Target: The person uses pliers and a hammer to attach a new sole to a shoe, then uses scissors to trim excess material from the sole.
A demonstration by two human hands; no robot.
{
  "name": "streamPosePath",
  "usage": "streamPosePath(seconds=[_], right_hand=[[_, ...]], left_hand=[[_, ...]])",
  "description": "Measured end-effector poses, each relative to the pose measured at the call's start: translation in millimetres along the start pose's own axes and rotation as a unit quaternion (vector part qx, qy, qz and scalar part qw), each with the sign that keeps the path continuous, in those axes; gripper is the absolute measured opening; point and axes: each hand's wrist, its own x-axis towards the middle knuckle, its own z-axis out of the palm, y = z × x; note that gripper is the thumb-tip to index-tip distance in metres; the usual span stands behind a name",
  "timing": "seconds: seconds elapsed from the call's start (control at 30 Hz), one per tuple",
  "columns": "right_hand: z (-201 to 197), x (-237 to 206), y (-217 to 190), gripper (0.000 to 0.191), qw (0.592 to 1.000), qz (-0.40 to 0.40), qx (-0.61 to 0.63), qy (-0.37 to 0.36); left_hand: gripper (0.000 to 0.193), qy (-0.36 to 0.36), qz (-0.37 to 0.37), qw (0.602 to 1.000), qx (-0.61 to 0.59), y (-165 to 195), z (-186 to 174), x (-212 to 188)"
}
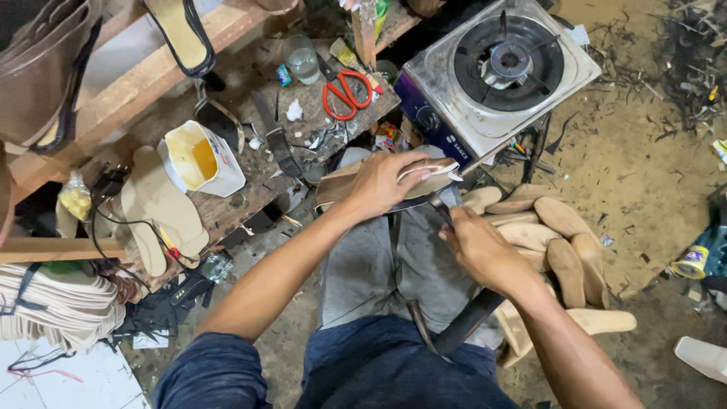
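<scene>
My left hand [385,182] presses down on a tan shoe sole [333,187] that lies across my lap, with a white strap at its right end. Just below it, my right hand [478,246] grips a dark metal tool [438,204] whose tip touches the sole's lower edge. A long dark handle or bar [462,326] runs down from under my right wrist toward my knees. A grey cloth [363,265] covers my thighs under the work.
A pile of tan soles [556,235] lies on the dirt floor to the right. A single-burner gas stove [500,64] stands behind. On the wooden bench are red scissors [347,91], a glass [301,59], a glue tub [198,157] and more soles [155,204].
</scene>
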Motion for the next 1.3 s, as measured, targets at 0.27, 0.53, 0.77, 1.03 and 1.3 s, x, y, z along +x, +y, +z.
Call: streamPosePath(seconds=[0.27,0.53,0.77,1.03,1.3], right_hand=[[12,17,-8,0.027,0.981,0.068,0.123,0.135],[7,11,-30,0.032,0.861,-0.1,0.353,0.351],[19,29,-10,0.026,0.935,-0.046,0.219,0.275],[23,17,-17,0.029,0.925,0.135,0.314,0.166],[31,-16,-4,0.027,0.821,0.126,0.543,0.121]], left_hand=[[0.052,-0.065,0.097,0.993,-0.017,-4,-18,20],[0.06,-0.138,0.033,0.989,-0.029,-5,-17,40],[0.059,-0.14,0.014,0.99,-0.006,-6,-16,45],[0.058,-0.067,0.014,0.997,-0.018,20,-31,21],[0.072,0.348,0.107,0.803,-0.471,21,-43,-53]])
